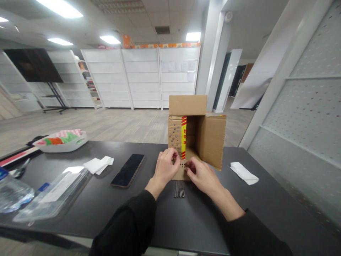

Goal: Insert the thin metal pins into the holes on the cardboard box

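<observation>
Hands flank the lower flap of a cardboard box.

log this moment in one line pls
left hand: at open cardboard box, grip unclear | right hand: at box, grip unclear | nails: side by side at lower flap | phone: left of box

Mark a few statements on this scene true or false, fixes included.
1. The cardboard box stands open. True.
2. The phone lies right of the box in the view. False: it lies left of it.
3. Yellow-and-red tape runs down the box. True.
4. The left hand rests on the phone. False: it is near the tape.
5. Thin metal rods lie on the dark table. True.
</observation>
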`<state>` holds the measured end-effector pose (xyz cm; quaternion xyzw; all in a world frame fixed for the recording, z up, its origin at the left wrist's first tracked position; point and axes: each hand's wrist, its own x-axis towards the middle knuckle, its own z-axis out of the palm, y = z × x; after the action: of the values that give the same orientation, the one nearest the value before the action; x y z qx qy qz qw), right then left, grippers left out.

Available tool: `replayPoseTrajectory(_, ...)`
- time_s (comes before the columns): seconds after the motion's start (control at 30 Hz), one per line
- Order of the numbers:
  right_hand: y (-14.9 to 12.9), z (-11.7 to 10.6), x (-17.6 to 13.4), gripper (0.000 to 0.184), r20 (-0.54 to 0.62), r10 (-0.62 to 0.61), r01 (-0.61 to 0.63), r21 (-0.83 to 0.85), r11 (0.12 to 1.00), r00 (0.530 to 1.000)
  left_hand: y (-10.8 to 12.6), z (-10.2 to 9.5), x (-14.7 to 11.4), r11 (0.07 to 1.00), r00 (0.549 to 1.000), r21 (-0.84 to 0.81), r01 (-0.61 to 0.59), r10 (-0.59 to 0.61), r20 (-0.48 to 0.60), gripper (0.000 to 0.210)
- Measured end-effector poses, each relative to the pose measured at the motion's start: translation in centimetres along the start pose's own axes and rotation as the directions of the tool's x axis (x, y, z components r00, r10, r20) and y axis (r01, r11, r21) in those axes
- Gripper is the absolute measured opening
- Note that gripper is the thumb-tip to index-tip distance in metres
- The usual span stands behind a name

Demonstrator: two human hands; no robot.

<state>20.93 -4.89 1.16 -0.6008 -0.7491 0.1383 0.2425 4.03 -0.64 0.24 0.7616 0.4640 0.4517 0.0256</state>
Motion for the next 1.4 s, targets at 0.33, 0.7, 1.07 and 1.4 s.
replayPoseTrajectory(0.33,0.44,-0.01,0.32,0.012,-0.039,0.118,-0.12,-0.044,0.992,0.992,-0.05,0.06,-0.02,1.0,1.0,0.003,0.0,0.0,-0.003,0.006)
replayPoseTrajectory(0.7,0.36,-0.01,0.53,0.01,-0.034,0.136,-0.138,-0.085,0.987,0.99,-0.04,0.11,-0.04,1.0,1.0,0.008,-0.002,0.002,-0.01,0.006)
replayPoseTrajectory(1.07,1.04,0.52,0.77,0.012,-0.059,0.133,-0.138,-0.098,0.986,0.989,-0.01,0.04,0.05,1.0,1.0,0.003,-0.011,0.011,-0.018,0.007)
replayPoseTrajectory(1.4,0.67,0.24,0.8,0.012,-0.041,0.153,-0.157,-0.093,0.983,0.987,0.14,-0.08,0.01,1.0,1.0,0.006,-0.005,0.005,-0.008,0.007)
